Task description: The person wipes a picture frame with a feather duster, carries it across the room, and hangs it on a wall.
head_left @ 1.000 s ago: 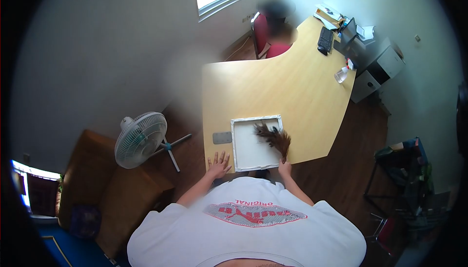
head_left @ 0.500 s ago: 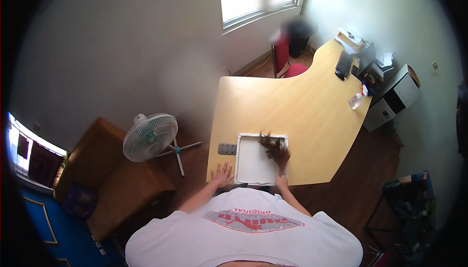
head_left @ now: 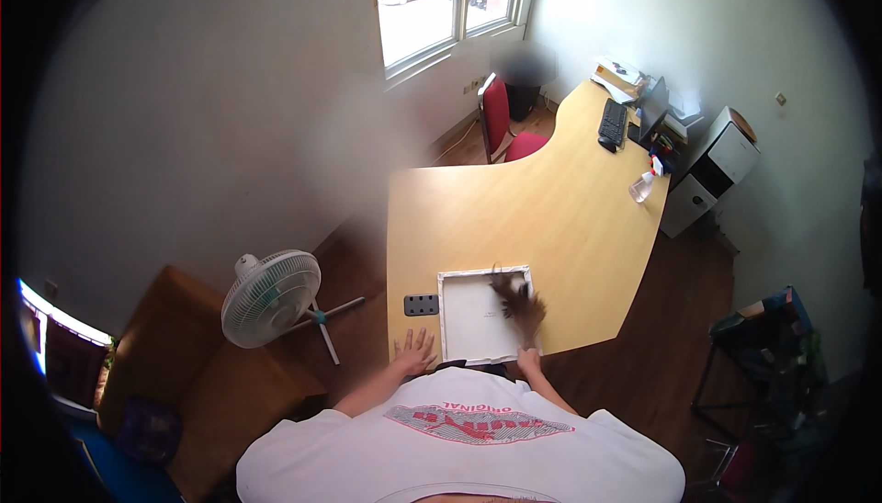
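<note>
Right hand [head_left: 528,358], grip unclear, holds feather duster [head_left: 516,299] over white canvas [head_left: 473,319].

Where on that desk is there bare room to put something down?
The wide stretch of desk between the white canvas and the keyboard is bare. The near edge is crowded: left hand, canvas, feather duster in the right hand.
</note>
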Demonstrator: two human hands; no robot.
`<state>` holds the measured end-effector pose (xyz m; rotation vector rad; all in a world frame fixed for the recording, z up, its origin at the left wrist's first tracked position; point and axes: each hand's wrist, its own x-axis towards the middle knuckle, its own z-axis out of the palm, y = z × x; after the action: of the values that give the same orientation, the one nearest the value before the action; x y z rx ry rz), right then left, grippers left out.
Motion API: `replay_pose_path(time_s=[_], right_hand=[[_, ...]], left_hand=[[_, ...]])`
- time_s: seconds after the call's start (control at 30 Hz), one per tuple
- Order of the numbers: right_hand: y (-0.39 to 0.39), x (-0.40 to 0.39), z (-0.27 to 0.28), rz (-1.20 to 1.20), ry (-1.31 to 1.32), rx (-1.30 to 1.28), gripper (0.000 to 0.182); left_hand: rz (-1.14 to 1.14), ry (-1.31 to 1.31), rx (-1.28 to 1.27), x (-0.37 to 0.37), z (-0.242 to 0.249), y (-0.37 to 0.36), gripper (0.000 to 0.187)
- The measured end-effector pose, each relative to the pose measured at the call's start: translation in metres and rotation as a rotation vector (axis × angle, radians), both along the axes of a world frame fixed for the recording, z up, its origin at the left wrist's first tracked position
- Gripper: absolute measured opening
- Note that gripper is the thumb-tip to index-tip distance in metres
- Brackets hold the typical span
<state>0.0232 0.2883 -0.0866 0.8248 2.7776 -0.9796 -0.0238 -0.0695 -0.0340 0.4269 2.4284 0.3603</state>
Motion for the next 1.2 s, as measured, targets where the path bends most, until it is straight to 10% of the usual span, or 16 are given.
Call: replay_pose_path(time_s=[0.27, 0.4, 0.53, 0.6, 0.97, 1.2], right_hand=[[-0.007, 0.05, -0.01, -0.082, 0.043, -0.008, 0.044], [-0.004, 0.07, 0.015, -0.427, -0.11, -0.866, 0.043], [-0.013, 0.071, 0.035, -0.47, -0.13, -0.683, 0.04], [-0.008, 0.07, 0.041, 0.021, -0.048, -0.31, 0.039], [0.034, 0.021, -0.008, 0.113, -0.147, -0.182, 0.048], [0.046, -0.024, 0.053, 0.397, -0.172, -0.143, 0.045]], left_hand=[[-0.149, 0.062, 0.046, -0.011, -0.005, -0.015, 0.07], [-0.194, 0.134, 0.061, -0.017, 0.005, -0.016, 0.064], [-0.222, 0.147, 0.088, -0.025, 0.006, -0.015, 0.064], [-0.215, 0.151, 0.088, -0.027, 0.006, -0.012, 0.064], [-0.04, 0.117, -0.016, -0.021, 0.011, 0.015, 0.066], [0.208, 0.079, 0.005, -0.009, 0.001, 0.037, 0.069]])
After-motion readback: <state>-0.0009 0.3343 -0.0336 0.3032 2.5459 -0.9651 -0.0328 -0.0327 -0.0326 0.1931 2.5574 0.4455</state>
